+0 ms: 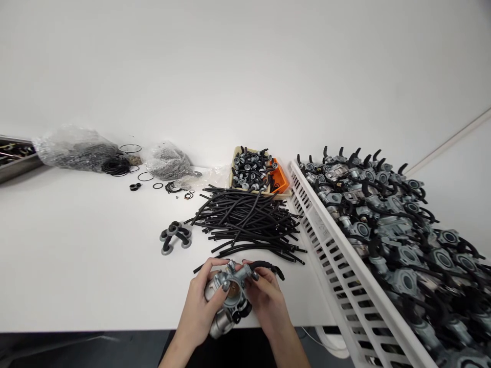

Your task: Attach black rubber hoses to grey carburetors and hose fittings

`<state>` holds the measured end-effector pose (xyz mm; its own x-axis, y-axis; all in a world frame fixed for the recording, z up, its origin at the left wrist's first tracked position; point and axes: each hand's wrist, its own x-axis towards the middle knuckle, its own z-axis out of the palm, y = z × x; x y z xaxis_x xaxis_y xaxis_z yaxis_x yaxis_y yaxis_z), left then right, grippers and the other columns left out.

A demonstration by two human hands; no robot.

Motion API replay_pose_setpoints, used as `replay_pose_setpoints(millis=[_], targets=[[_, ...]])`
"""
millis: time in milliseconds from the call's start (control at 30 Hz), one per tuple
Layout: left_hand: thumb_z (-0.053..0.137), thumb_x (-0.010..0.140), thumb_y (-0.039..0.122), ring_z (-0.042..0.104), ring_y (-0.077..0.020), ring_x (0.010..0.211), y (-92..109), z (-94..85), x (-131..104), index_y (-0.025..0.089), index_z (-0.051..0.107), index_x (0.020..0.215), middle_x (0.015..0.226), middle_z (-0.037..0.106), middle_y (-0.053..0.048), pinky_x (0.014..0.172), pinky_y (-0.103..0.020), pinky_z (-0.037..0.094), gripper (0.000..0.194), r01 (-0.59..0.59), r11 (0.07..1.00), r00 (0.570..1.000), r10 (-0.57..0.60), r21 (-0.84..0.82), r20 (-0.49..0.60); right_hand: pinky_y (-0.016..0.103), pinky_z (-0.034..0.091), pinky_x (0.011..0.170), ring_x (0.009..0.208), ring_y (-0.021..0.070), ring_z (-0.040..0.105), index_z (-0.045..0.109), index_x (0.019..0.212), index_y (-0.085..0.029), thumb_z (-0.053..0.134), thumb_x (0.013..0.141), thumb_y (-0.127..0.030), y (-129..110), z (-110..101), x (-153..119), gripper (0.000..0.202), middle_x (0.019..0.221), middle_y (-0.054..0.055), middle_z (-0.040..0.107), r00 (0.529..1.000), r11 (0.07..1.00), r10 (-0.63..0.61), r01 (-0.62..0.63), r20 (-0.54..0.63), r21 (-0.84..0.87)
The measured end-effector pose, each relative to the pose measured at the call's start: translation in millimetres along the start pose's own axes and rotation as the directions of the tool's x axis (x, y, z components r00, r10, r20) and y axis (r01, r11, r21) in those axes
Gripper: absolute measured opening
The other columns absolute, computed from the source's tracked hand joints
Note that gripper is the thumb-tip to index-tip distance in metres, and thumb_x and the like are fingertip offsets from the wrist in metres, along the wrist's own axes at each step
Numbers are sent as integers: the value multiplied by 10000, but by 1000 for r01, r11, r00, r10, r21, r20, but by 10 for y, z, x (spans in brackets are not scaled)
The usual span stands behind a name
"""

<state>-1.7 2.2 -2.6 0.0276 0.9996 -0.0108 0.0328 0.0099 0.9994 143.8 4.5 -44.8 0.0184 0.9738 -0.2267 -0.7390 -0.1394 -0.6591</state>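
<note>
My left hand (203,299) is wrapped round a silver metal carburetor (233,289), with its thumb laid across the front near the round bore. The carburetor is tilted, just over the table's front edge. My right hand (268,296) is closed at its upper right side, thumb and fingers pinching a short black rubber hose (263,265) where it meets a metal spout. The hose's far end sticks out to the right past my fingers. Some right fingertips are hidden behind the carburetor. Beyond my hands lies a pile of black rubber hoses (245,220).
Right of me, a white slotted crate (341,250) is full of carburetors with black hoses. Small capped elbow parts (175,236) lie left of the hoses. Behind stand a cream tray (232,174) of similar parts, an orange bin (282,179), plastic bags (169,161) and rubber rings (157,185).
</note>
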Motion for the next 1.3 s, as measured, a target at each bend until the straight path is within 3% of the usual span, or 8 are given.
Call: replay_pose_setpoints(millis=[433, 667, 967, 1133, 1300], targets=[[570, 766, 561, 639, -235, 722, 30, -3, 3, 203, 556, 1025, 889, 746, -61, 689, -325, 472, 441, 8, 1000, 1000, -8, 17, -9, 426, 469, 939, 962, 251, 693, 739, 773, -229, 903, 562, -292, 47, -66, 14, 275, 991, 69, 771, 998, 1000, 16, -17, -53, -13], [563, 778, 548, 648, -243, 761, 14, 6, 1, 204, 544, 1052, 922, 745, -78, 686, -325, 463, 440, 17, 1000, 1000, -16, -18, 15, 391, 481, 913, 952, 231, 691, 735, 802, -237, 908, 564, -313, 71, -101, 18, 304, 988, 58, 769, 998, 999, 8, -10, -55, -36], [549, 786, 406, 583, -193, 665, -17, -27, 5, 209, 514, 1079, 826, 717, -31, 634, -293, 426, 354, 2, 1000, 997, -3, 23, 77, 333, 491, 826, 823, 213, 692, 733, 889, -219, 862, 652, -339, -42, 72, -36, 296, 833, 46, 763, 997, 993, -24, 32, 71, -117], [559, 756, 311, 577, -190, 663, -25, -12, -2, 225, 512, 1080, 657, 631, 33, 620, -275, 412, 339, 5, 998, 995, -11, 67, 95, 310, 494, 772, 820, 217, 681, 741, 945, -194, 839, 672, -405, -29, 40, 3, 359, 826, 67, 753, 990, 973, -69, 94, 122, -213], [560, 714, 257, 544, -179, 623, -22, 1, -8, 218, 530, 1081, 632, 600, 42, 601, -268, 391, 370, -1, 996, 995, -8, 94, 98, 318, 501, 756, 800, 217, 668, 742, 937, -197, 843, 657, -434, -18, -1, 27, 381, 811, 64, 742, 991, 966, -66, 93, 119, -243]])
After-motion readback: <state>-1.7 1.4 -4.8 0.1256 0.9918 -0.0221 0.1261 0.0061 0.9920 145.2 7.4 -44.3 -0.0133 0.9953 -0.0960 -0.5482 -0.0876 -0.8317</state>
